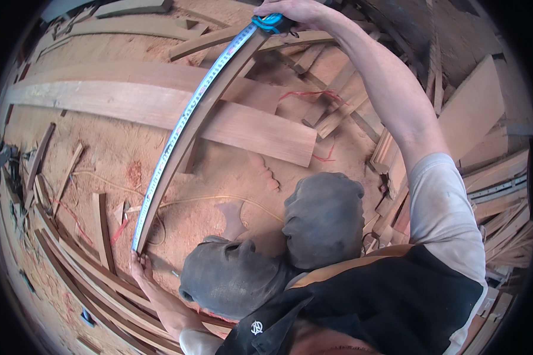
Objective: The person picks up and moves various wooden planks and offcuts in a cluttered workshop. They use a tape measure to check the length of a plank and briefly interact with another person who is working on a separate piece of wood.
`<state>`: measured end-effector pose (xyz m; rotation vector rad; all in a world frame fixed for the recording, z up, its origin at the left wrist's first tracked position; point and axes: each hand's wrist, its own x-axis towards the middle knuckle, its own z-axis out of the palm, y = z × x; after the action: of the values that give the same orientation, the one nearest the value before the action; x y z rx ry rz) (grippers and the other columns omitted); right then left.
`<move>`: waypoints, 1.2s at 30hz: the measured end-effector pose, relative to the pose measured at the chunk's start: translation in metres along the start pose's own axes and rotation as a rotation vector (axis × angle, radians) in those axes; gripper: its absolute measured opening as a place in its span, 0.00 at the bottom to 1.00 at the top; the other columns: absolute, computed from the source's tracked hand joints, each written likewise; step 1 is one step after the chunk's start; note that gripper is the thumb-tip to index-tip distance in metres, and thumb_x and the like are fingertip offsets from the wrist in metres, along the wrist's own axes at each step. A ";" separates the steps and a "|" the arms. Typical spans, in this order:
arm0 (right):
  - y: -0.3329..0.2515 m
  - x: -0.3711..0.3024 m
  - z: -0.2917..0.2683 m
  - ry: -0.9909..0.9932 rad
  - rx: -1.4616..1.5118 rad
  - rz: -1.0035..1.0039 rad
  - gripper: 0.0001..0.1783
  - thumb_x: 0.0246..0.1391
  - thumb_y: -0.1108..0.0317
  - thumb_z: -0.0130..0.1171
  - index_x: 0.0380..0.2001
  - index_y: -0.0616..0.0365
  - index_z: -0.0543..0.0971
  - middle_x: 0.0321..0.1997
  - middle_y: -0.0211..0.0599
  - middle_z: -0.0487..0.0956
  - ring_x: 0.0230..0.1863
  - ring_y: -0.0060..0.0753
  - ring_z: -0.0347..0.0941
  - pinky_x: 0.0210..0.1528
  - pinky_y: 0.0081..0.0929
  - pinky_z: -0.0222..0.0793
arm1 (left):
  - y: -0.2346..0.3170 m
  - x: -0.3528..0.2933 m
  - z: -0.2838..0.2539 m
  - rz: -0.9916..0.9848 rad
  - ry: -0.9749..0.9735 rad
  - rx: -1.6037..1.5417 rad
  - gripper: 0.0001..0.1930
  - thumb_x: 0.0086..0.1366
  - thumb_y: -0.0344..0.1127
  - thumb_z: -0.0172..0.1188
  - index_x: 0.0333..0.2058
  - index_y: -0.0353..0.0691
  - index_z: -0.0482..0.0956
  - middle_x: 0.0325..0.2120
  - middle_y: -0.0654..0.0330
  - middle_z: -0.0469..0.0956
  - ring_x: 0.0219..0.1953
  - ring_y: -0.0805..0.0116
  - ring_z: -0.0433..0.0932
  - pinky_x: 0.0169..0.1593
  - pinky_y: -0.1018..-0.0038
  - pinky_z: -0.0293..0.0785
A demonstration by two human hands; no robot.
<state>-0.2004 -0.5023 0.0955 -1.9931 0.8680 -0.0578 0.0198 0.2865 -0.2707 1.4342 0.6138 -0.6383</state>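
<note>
A tape measure point(271, 22) with a blue-and-black case is gripped in my right hand point(299, 12), at the far end of a narrow wooden strip point(206, 115). Its pale blade point(186, 113) is pulled out along the strip's length, and runs back toward me to the near left. There my left hand point(141, 267) is closed at the near end, where blade and strip meet. Whether the fingers pinch the strip as well as the blade's tip cannot be made out. Both lie across a wide board point(257, 131).
My knees point(324, 219) in dark trousers are just below the strip. Long strips point(100, 284) lie stacked at the lower left, and offcuts point(340, 103) are heaped at the right. A yellowish cord point(225, 197) crosses the sawdust-covered floor point(115, 136).
</note>
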 end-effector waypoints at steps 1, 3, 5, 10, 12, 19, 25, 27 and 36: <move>0.003 0.000 -0.007 0.024 0.004 0.023 0.16 0.63 0.54 0.64 0.39 0.57 0.84 0.30 0.32 0.81 0.20 0.23 0.75 0.15 0.25 0.66 | 0.000 0.001 -0.001 -0.002 0.030 0.023 0.08 0.73 0.42 0.61 0.41 0.45 0.79 0.23 0.72 0.70 0.25 0.76 0.73 0.33 0.76 0.75; 0.010 -0.001 -0.021 0.053 0.002 0.065 0.16 0.63 0.54 0.64 0.39 0.57 0.84 0.29 0.32 0.81 0.20 0.23 0.74 0.15 0.26 0.65 | 0.001 0.001 -0.001 0.000 0.011 0.028 0.08 0.73 0.43 0.61 0.41 0.45 0.79 0.23 0.71 0.70 0.25 0.76 0.74 0.33 0.76 0.76; 0.015 -0.002 -0.031 0.060 -0.016 0.095 0.16 0.63 0.54 0.64 0.39 0.56 0.84 0.28 0.32 0.80 0.20 0.23 0.73 0.15 0.26 0.65 | 0.001 0.000 0.000 0.007 0.070 0.038 0.08 0.73 0.43 0.62 0.40 0.45 0.79 0.22 0.71 0.70 0.24 0.75 0.74 0.33 0.76 0.76; 0.029 0.008 -0.038 0.110 0.075 0.069 0.16 0.62 0.53 0.64 0.38 0.56 0.85 0.27 0.33 0.81 0.20 0.24 0.74 0.18 0.25 0.67 | 0.001 -0.004 0.007 0.026 0.102 0.044 0.08 0.74 0.42 0.60 0.39 0.47 0.78 0.20 0.72 0.68 0.22 0.76 0.71 0.31 0.74 0.76; 0.037 0.013 -0.037 0.128 0.055 0.046 0.18 0.61 0.50 0.66 0.40 0.55 0.85 0.29 0.33 0.82 0.22 0.24 0.76 0.20 0.25 0.69 | 0.001 -0.005 0.009 0.015 0.099 0.059 0.07 0.74 0.42 0.59 0.39 0.47 0.78 0.20 0.72 0.68 0.21 0.77 0.70 0.31 0.75 0.76; 0.057 0.025 -0.034 0.162 0.013 0.014 0.20 0.62 0.44 0.62 0.41 0.49 0.84 0.29 0.25 0.83 0.25 0.20 0.77 0.27 0.21 0.66 | 0.002 -0.010 0.015 0.028 0.115 0.053 0.08 0.74 0.43 0.60 0.43 0.47 0.79 0.21 0.72 0.68 0.22 0.78 0.71 0.32 0.75 0.76; 0.054 0.021 -0.032 0.155 -0.012 0.019 0.19 0.63 0.45 0.62 0.41 0.49 0.84 0.29 0.25 0.82 0.24 0.20 0.77 0.27 0.21 0.67 | 0.003 -0.011 0.019 0.019 0.160 0.037 0.08 0.74 0.41 0.60 0.44 0.46 0.79 0.22 0.72 0.69 0.22 0.78 0.70 0.31 0.76 0.75; 0.051 0.019 -0.030 0.154 -0.008 0.026 0.19 0.63 0.45 0.61 0.41 0.50 0.84 0.28 0.26 0.82 0.24 0.20 0.76 0.27 0.21 0.68 | 0.003 -0.007 0.016 0.009 0.181 0.041 0.08 0.74 0.41 0.60 0.44 0.45 0.80 0.22 0.72 0.70 0.22 0.77 0.70 0.30 0.77 0.75; 0.039 -0.035 -0.018 0.027 -0.097 -0.105 0.34 0.61 0.40 0.63 0.57 0.58 0.77 0.48 0.40 0.79 0.46 0.31 0.76 0.44 0.28 0.73 | 0.017 -0.042 0.018 0.201 0.083 0.057 0.11 0.73 0.37 0.61 0.48 0.39 0.80 0.29 0.66 0.78 0.27 0.77 0.75 0.30 0.77 0.72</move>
<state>-0.2549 -0.5074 0.0860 -2.1321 0.7960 -0.1039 0.0031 0.2708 -0.2273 1.5591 0.5113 -0.4428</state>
